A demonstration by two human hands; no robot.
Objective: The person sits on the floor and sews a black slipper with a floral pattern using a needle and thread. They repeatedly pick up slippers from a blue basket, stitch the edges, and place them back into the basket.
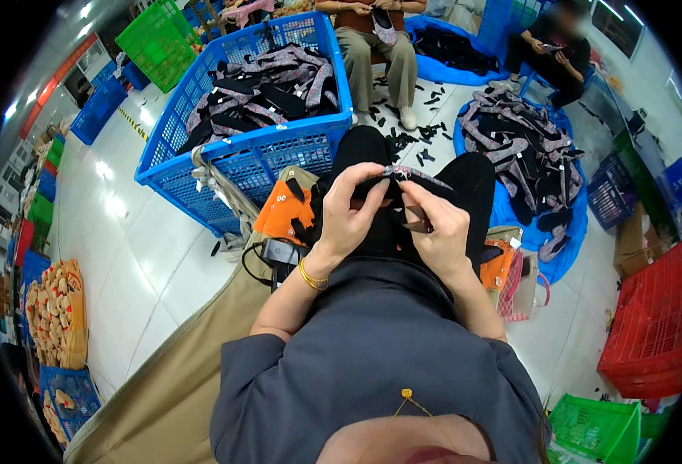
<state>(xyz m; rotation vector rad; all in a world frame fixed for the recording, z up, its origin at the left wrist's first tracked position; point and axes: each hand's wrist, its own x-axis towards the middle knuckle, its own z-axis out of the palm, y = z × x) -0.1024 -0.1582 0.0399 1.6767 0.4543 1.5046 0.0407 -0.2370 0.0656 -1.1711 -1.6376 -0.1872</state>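
Observation:
Above my lap I hold a black fabric piece (427,179) with a patterned edge and a few white threads. My left hand (352,210) is closed on its left end, thumb below and fingers over the top. My right hand (443,230) pinches the same piece near its middle. Something dark and flat (418,223) shows under the right fingers; I cannot make out what it is. Black scraps lie on an orange cloth bag (285,207) beside my left thigh.
A blue crate (240,147) piled with patterned and black fabric pieces (279,85) stands ahead left. Similar pieces (523,155) fill a blue sheet (569,240) ahead right. Two people sit beyond, and scraps (426,127) litter the floor. Red crates (650,325) stand right.

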